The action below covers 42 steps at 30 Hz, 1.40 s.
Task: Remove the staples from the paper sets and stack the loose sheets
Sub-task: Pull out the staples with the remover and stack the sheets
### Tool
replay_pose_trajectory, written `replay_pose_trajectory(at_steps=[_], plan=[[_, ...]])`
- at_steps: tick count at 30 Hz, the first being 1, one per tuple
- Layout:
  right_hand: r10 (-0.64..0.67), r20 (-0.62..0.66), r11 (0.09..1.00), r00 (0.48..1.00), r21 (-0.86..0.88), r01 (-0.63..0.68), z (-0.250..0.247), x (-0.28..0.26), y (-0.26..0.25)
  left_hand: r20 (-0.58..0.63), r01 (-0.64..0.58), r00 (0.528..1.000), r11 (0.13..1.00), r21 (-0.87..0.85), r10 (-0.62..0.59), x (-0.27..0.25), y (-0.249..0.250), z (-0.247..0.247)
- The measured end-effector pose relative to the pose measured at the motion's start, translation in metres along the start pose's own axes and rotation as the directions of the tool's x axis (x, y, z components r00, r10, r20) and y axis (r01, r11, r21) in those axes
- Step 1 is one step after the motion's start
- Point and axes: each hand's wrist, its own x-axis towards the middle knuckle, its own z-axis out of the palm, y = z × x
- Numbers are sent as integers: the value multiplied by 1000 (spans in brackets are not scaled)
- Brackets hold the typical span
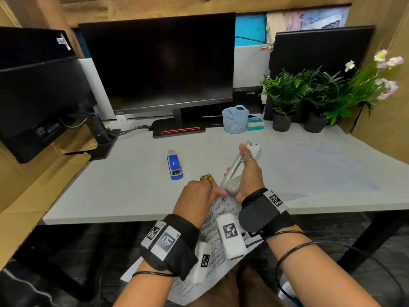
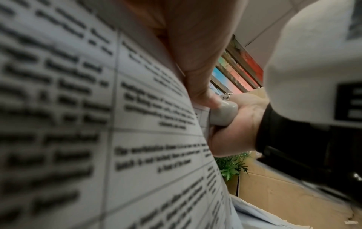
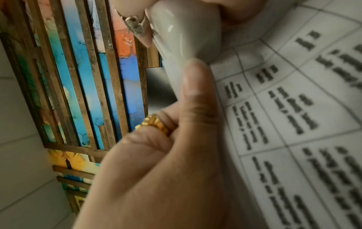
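Observation:
A stapled paper set (image 1: 215, 220) printed with a table hangs from the desk's front edge down toward my lap. My left hand (image 1: 200, 194), wearing a gold ring (image 3: 154, 124), pinches the set's top corner, thumb (image 3: 197, 93) on the printed side (image 2: 137, 108). My right hand (image 1: 246, 173) grips a long white staple-remover tool (image 1: 238, 167), its near end (image 2: 223, 114) pressed against that corner beside my left thumb. In the right wrist view the white tool (image 3: 182, 34) meets the paper (image 3: 293, 116). The staple itself is hidden.
A blue stapler (image 1: 174, 166) lies on the white desk (image 1: 321, 173) left of my hands. At the back stand a monitor (image 1: 159, 63), a pale blue basket (image 1: 235, 119), a small box (image 1: 255, 124) and potted plants (image 1: 285, 94). Cardboard (image 1: 44, 185) borders the left.

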Motion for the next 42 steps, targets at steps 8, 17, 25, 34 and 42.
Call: replay_pose_trajectory(at_steps=[8, 17, 25, 34, 42], plan=[[187, 103, 971, 977, 131, -200, -4, -6, -8, -24, -18, 1000, 1000, 24, 19, -1, -4, -1], [133, 50, 981, 990, 137, -138, -5, -10, -10, 7, -36, 999, 996, 76, 36, 0, 0, 3], [200, 143, 978, 969, 36, -207, 2, -2, -11, -19, -35, 999, 998, 48, 36, -3, -7, -3], [81, 46, 705, 996, -709, -25, 0, 40, -16, -94, 88, 992, 996, -2, -88, -8, -32, -17], [-134, 270, 156, 953, -944, 290, 9, 44, -3, -48, 117, 992, 993, -2, -117, -13, -35, -18]])
